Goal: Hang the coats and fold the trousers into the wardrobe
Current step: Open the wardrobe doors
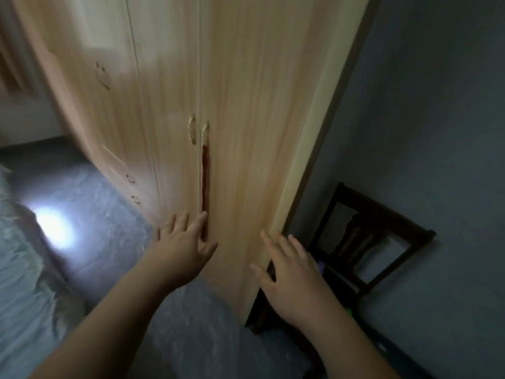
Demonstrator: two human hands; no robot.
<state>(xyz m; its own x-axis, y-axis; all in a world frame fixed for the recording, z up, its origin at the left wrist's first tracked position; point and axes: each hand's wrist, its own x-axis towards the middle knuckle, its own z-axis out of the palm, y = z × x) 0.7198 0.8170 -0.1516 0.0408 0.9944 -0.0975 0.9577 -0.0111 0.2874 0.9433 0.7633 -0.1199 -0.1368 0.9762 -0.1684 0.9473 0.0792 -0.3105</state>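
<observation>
A tall light-wood wardrobe fills the middle of the view, its two doors closed. Two brass handles sit side by side at the door seam. A dark red strip hangs from the right handle down along the seam. My left hand reaches toward the lower doors with fingers spread, its fingertips at the bottom of the red strip. My right hand is stretched out flat near the wardrobe's right corner. Both hands hold nothing. No coats or trousers are in view.
A dark wooden chair stands against the blue-grey wall right of the wardrobe. A bed with pale bedding lies at the left. Grey floor with a bright light patch lies between bed and wardrobe.
</observation>
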